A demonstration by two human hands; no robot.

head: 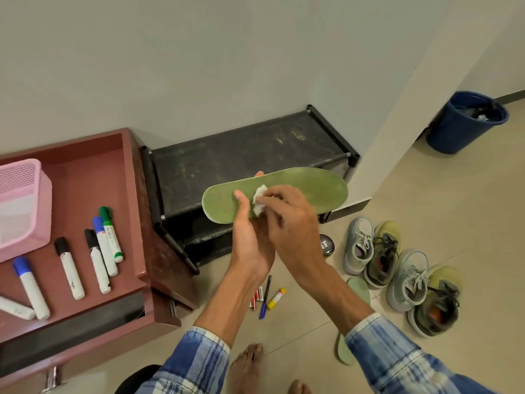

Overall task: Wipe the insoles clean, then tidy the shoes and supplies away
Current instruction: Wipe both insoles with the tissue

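Well, I held the green insole up over the black shoe rack, roughly level, with its long side running left to right. My left hand gripped it near the left end. The thumb lay across the top face and the fingers were curled underneath, one tip peeping past the far edge. My right hand reached over from the right, its fingers bunched together and pinching a crumpled white tissue. The tissue was pressed onto the insole's top face just beside my left thumb.

Down on the tiled floor, to my right, two pale grey sneakers and two olive-green sneakers stood packed side by side, the colours alternating. A second, paler insole lay beside them, partly hidden by my right forearm. A round tin with a dark lid sat near the rack's foot. A blue pen, a yellow-capped glue stick and some batteries lay together under my left forearm.

On the reddish table to my left were a pink mesh basket and several whiteboard markers. A blue bin stood by the wall.
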